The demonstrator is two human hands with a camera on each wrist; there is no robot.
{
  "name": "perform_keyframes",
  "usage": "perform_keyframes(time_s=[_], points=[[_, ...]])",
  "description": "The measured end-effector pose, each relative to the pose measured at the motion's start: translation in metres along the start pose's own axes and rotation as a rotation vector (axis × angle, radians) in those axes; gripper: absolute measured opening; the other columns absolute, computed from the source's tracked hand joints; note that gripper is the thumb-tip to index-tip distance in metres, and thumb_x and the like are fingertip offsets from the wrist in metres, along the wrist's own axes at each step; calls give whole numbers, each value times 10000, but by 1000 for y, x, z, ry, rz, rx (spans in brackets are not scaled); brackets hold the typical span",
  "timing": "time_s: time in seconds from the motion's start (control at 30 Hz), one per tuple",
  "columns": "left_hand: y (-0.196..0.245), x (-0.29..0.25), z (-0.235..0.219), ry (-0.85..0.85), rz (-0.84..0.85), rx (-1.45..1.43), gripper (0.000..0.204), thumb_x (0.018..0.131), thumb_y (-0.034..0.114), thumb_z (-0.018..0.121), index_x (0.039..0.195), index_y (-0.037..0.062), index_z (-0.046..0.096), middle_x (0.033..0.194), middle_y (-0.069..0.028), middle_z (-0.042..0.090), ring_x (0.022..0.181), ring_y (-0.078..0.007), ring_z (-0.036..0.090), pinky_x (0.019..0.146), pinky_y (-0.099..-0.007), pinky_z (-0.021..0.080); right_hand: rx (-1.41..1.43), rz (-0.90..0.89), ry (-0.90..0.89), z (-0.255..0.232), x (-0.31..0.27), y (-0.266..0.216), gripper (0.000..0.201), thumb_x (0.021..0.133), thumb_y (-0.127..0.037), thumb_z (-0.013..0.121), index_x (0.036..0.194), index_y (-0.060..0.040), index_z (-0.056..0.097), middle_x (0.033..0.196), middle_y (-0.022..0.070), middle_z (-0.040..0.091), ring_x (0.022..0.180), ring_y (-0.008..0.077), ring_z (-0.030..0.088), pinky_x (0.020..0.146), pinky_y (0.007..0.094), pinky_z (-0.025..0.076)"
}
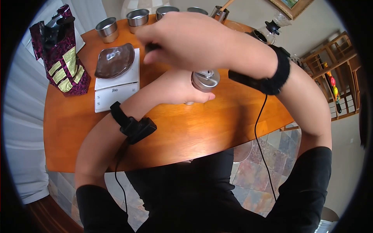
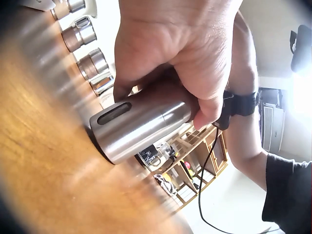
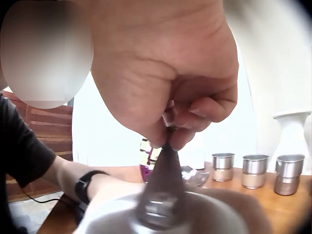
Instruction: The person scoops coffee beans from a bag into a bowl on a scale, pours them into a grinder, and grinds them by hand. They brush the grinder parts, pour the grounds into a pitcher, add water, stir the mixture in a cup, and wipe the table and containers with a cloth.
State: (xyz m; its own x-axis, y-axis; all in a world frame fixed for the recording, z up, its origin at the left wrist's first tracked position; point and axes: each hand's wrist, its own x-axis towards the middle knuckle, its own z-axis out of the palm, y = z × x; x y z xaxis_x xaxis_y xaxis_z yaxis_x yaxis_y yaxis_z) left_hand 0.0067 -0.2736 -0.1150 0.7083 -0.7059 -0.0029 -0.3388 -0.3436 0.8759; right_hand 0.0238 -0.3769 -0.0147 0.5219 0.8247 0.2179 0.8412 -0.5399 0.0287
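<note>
A steel hand coffee grinder [image 2: 141, 126] stands on the wooden table with a slot-shaped window low on its side. My left hand [image 1: 180, 88] grips its upper body, the thumb showing at the near side. The metal lid [image 1: 206, 80] shows beside that hand in the head view. Over it, my right hand [image 1: 186, 40] pinches the end of the grinder's crank handle [image 3: 165, 185] between thumb and fingers. The crank rises from the lid toward those fingers in the right wrist view. In the head view, the right hand and forearm hide part of the left hand and of the crank.
A brown dish [image 1: 115, 61] sits on a white scale [image 1: 116, 95] at the left. Beside it stands a purple coffee bag [image 1: 64, 58]. Several metal-topped canisters [image 1: 107, 29] line the back edge. A glass vessel with a black collar [image 1: 272, 28] is back right. Cables hang from both wrists.
</note>
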Motion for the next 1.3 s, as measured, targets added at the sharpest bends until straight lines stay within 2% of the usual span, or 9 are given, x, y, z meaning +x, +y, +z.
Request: perform_keyframes(time_s=[0.03,0.1,0.2,0.3,0.63,0.9,0.93,1.17,1.3], points=[[-3,2,-1,-98,22,-196,516,774,174,809,1193,26,549,896,-40,623,823,-101,618,717,-268,495,-4,-2,3,2,2,13,199,895,-231,677,961,-54,613,713,132,647,754,365,650,645,451,502],[-5,3,2,8,185,-191,486,752,138,819,1147,42,553,881,-16,610,799,-89,603,692,-260,496,-93,140,10,1,-5,37,198,900,-247,659,965,-59,655,826,111,706,797,319,685,710,429,530],[-3,2,3,-81,74,-361,438,760,104,812,1100,58,541,897,4,593,800,-76,580,699,-258,499,89,149,32,0,-25,64,167,904,-151,666,1023,-44,618,703,145,625,654,312,631,610,415,487],[1,-1,2,-58,66,-384,439,763,71,803,1109,57,533,893,0,593,777,-86,586,676,-261,500,80,290,-17,-7,-50,77,200,905,-226,673,960,-41,622,804,141,676,744,341,650,667,430,496],[4,3,-2,-118,27,-441,369,782,6,765,1032,52,498,807,-17,554,603,-100,557,533,-278,458,182,435,-101,-19,-117,84,208,894,-186,708,914,-9,600,702,125,597,635,278,558,617,377,459],[4,1,7,-146,44,-467,397,791,28,771,1085,43,504,827,-13,562,639,-85,563,541,-254,468,87,288,67,0,-65,77,236,912,-224,677,953,3,624,848,167,689,804,352,666,716,422,523],[2,2,6,-143,40,-467,397,791,28,771,1085,43,504,827,-13,562,639,-85,563,541,-254,468,94,198,118,5,-59,75,209,903,-132,686,1019,16,595,771,172,652,683,329,625,654,388,506],[-4,5,3,-151,66,-262,380,763,74,795,1066,36,568,872,-20,606,732,-101,606,635,-258,502,221,-14,-5,2,-10,21,238,904,-233,677,978,-10,639,848,162,691,812,357,668,728,433,523],[-7,4,3,-101,81,-123,407,730,96,808,1063,40,581,919,-17,632,820,-110,620,717,-271,512,210,-75,34,11,-8,15,205,893,-181,697,952,-14,594,779,182,649,727,373,628,649,403,500]])
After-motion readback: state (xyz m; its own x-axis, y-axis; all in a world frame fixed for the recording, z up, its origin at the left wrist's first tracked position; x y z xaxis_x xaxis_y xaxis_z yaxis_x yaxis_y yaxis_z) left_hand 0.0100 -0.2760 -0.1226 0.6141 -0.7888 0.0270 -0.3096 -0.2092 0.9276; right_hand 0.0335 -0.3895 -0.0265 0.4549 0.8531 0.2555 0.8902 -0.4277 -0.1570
